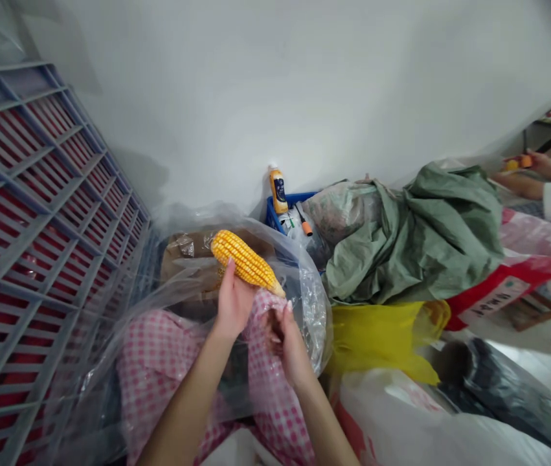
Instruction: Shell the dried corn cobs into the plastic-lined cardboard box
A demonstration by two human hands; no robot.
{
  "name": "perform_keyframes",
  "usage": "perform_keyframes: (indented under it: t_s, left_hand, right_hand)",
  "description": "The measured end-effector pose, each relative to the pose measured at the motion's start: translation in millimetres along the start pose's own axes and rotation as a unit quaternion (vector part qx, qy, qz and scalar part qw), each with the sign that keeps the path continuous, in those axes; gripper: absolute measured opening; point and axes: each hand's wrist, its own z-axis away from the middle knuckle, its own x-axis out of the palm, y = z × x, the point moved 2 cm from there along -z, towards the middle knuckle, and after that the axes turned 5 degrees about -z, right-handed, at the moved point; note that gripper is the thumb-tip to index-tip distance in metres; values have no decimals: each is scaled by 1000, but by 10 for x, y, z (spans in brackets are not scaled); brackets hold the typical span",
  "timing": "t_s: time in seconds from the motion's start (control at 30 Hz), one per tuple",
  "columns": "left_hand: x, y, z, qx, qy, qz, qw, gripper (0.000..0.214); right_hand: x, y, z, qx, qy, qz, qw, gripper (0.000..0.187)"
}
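Observation:
An ear of corn (243,259) with yellow kernels and a pale tapered end lies slantwise over an open clear plastic bag (316,304). My left hand (234,304) is closed around its middle from below, thumb on the kernels. Close to the pale end is my right hand (295,349), its thumb raised and its fingers curled inward. Something dark brown shows at those fingers, too blurred to name. Brown material (188,252) lies inside the bag, between knees in pink checked trousers (158,343).
Stacked plastic crates (37,226) rise on the left. A blue basket (271,210) by the wall holds a bottle (278,188) and an orange-tipped tool (307,228). Green sacking (430,226) and a yellow bag (377,336) lie right. Another person's hands (530,168) are at far right.

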Motion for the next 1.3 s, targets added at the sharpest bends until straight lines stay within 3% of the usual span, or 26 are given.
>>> perform_keyframes:
  t_s: [0.07, 0.13, 0.23, 0.37, 0.5, 0.57, 0.67, 0.73, 0.83, 0.93, 1.0, 1.07, 1.13, 1.23, 1.3]
  left_hand:
    - [7, -75, 49, -38, -10, -29, 999, 44]
    - [3, -128, 88, -66, -16, -52, 996, 50]
    - [3, -154, 107, -43, 2, -49, 998, 53]
    - [16, -121, 61, 16, 26, -39, 999, 53]
    - [-7, 5, 14, 73, 38, -47, 995, 49]
    - [-20, 59, 20, 73, 44, -55, 995, 47]
    - [-16, 60, 72, 34, 42, -58, 997, 46]
    - [-2, 3, 123, 1, 36, -60, 998, 45]
    - [2, -106, 190, -20, 38, -76, 996, 41]
    - [-35, -163, 225, 4, 52, -95, 994, 42]
    - [-70, -170, 233, 3, 56, -102, 993, 40]
    - [-99, -162, 232, -23, 53, -106, 993, 35]
    - [-109, -135, 223, -54, 52, -109, 991, 33]
    - [-79, -56, 185, -70, 59, -118, 989, 32]
    - [-33, 4, 150, -67, 66, -126, 987, 33]
  right_hand:
    - [153, -57, -23, 75, -51, -59, 994, 80]
    - [240, -135, -54, 92, -66, -114, 987, 76]
    - [254, -201, -84, 64, -57, -172, 981, 66]
    - [112, -130, -33, 69, -31, -190, 979, 66]
    - [-218, -46, 45, 48, 49, -156, 985, 69]
    - [-396, -66, 67, -9, 125, -102, 987, 69]
    - [-483, -210, 67, -123, 197, 75, 970, 65]
    - [-370, -358, 35, -197, 175, 235, 936, 61]
    - [-77, -560, -52, -299, 98, 449, 836, 50]
    - [115, -660, -150, -380, 38, 551, 742, 41]
    - [129, -671, -193, -419, -9, 555, 718, 40]
    - [55, -658, -185, -432, -50, 522, 734, 38]
    - [-108, -644, -88, -417, -39, 465, 780, 38]
    - [-534, -644, 326, -377, 92, 372, 843, 42]
    - [-908, -669, 808, -352, 198, 330, 853, 44]
